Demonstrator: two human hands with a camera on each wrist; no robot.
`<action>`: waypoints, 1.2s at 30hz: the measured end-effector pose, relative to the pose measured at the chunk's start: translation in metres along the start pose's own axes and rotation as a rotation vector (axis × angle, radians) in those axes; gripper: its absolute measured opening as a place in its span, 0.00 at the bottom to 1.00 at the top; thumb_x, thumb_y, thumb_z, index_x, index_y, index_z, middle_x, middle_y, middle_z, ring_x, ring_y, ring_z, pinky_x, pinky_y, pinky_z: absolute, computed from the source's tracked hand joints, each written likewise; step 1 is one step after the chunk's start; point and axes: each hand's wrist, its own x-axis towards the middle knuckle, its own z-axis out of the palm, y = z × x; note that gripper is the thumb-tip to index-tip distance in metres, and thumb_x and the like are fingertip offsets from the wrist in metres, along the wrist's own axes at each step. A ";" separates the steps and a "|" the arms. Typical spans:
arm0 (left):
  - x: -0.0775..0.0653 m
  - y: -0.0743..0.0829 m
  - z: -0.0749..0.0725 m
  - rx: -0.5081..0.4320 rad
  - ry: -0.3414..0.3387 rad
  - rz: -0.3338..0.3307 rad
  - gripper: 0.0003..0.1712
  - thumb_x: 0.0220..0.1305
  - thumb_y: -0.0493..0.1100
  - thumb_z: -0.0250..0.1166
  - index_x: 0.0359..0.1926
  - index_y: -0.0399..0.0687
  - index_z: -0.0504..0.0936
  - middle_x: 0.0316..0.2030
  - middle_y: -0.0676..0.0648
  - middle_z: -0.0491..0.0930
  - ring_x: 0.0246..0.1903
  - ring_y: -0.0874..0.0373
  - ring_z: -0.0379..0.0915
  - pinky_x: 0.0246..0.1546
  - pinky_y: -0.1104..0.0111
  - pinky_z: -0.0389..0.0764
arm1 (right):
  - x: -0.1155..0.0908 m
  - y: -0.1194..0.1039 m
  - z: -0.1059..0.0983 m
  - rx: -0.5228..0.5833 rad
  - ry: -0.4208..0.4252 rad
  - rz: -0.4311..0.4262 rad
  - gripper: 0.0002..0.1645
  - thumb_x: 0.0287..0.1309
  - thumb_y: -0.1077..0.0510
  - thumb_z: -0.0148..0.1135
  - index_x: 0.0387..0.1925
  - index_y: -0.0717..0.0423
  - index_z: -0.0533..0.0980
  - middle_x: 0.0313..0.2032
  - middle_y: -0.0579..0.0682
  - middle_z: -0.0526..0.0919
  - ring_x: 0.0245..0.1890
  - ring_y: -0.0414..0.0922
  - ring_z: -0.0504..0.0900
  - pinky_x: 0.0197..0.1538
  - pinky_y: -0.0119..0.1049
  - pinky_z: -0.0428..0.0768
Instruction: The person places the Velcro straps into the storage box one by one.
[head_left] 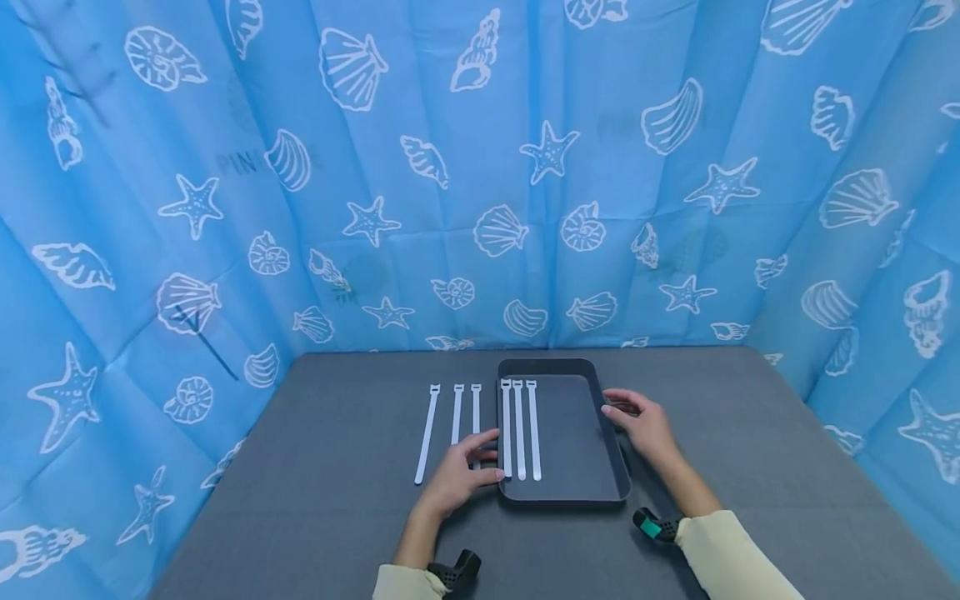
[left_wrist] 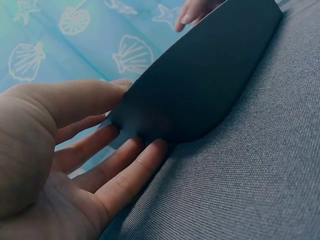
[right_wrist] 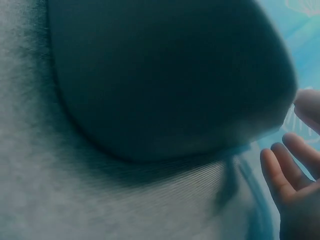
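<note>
A dark grey rectangular tray (head_left: 581, 442) lies on the table, with three white cable straps (head_left: 520, 433) side by side along its left part. My left hand (head_left: 457, 475) is at the tray's left wall. In the left wrist view its thumb meets the rim and its extended fingers touch the outer wall (left_wrist: 200, 75). At the opposite wall is my right hand (head_left: 647, 425), its fingers loosely extended. The right wrist view has its thumb at the rim and the other fingers slightly off the wall. Left of the tray lie three more white straps (head_left: 427, 433), two partly hidden by my left hand.
Grey cloth covers the table (head_left: 337, 467). A blue curtain (head_left: 480, 167) with white shell and starfish prints hangs behind it and along both sides. Each wrist wears a dark camera mount (head_left: 656, 527).
</note>
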 end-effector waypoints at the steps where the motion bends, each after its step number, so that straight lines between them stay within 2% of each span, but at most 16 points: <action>1: -0.001 0.001 0.000 0.007 0.001 0.006 0.36 0.58 0.39 0.70 0.68 0.44 0.69 0.65 0.40 0.67 0.56 0.46 0.72 0.54 0.52 0.74 | -0.001 0.001 0.000 0.026 -0.007 0.017 0.22 0.66 0.58 0.60 0.58 0.62 0.75 0.55 0.63 0.77 0.53 0.56 0.77 0.51 0.48 0.79; 5: -0.002 0.003 -0.001 0.026 0.004 0.009 0.36 0.59 0.39 0.69 0.68 0.43 0.69 0.65 0.39 0.66 0.57 0.45 0.72 0.55 0.50 0.73 | -0.006 0.005 0.002 0.085 -0.032 0.054 0.24 0.67 0.57 0.59 0.62 0.61 0.72 0.58 0.62 0.76 0.56 0.56 0.76 0.53 0.46 0.78; 9: -0.002 0.004 0.000 0.048 0.010 -0.013 0.35 0.60 0.40 0.69 0.68 0.45 0.69 0.65 0.41 0.67 0.57 0.47 0.72 0.55 0.51 0.73 | -0.010 0.010 0.002 0.100 -0.056 0.042 0.25 0.68 0.56 0.58 0.63 0.61 0.71 0.60 0.62 0.74 0.57 0.56 0.75 0.56 0.49 0.76; 19: -0.003 0.012 0.001 0.119 0.020 -0.029 0.34 0.60 0.41 0.69 0.67 0.44 0.70 0.63 0.42 0.70 0.54 0.49 0.74 0.53 0.53 0.75 | -0.013 0.015 0.004 0.067 -0.090 0.025 0.25 0.70 0.55 0.55 0.64 0.61 0.71 0.63 0.63 0.70 0.64 0.59 0.67 0.62 0.55 0.68; 24: -0.002 0.020 0.000 0.138 0.062 0.007 0.29 0.63 0.40 0.66 0.65 0.42 0.72 0.59 0.42 0.73 0.50 0.51 0.77 0.45 0.59 0.80 | -0.014 0.016 0.005 0.062 -0.084 0.014 0.24 0.71 0.56 0.54 0.64 0.61 0.70 0.63 0.63 0.71 0.63 0.59 0.68 0.62 0.55 0.68; 27: 0.000 0.023 -0.001 0.142 0.116 0.041 0.27 0.63 0.39 0.65 0.63 0.41 0.73 0.55 0.42 0.76 0.41 0.53 0.78 0.35 0.63 0.82 | -0.014 0.016 0.006 0.051 -0.067 0.016 0.24 0.71 0.56 0.54 0.63 0.61 0.71 0.62 0.62 0.72 0.61 0.57 0.70 0.60 0.55 0.70; 30: 0.004 0.023 -0.003 0.188 0.167 0.075 0.25 0.63 0.38 0.65 0.61 0.41 0.75 0.48 0.44 0.80 0.33 0.58 0.76 0.29 0.68 0.80 | -0.015 0.016 0.007 0.044 -0.045 0.014 0.23 0.71 0.55 0.54 0.63 0.60 0.72 0.60 0.61 0.74 0.58 0.56 0.73 0.58 0.53 0.73; 32: 0.007 0.022 -0.005 0.240 0.191 0.097 0.24 0.63 0.38 0.66 0.60 0.42 0.76 0.43 0.47 0.81 0.29 0.60 0.73 0.26 0.69 0.77 | -0.016 0.017 0.007 0.043 -0.034 0.007 0.22 0.70 0.55 0.54 0.62 0.60 0.73 0.59 0.60 0.75 0.57 0.55 0.74 0.56 0.50 0.75; 36: 0.012 0.020 -0.012 0.326 0.216 0.128 0.21 0.61 0.36 0.67 0.56 0.42 0.79 0.36 0.53 0.79 0.25 0.62 0.71 0.23 0.70 0.74 | -0.018 0.020 0.008 0.031 -0.025 -0.019 0.22 0.70 0.54 0.55 0.61 0.60 0.74 0.58 0.59 0.77 0.54 0.52 0.76 0.51 0.37 0.76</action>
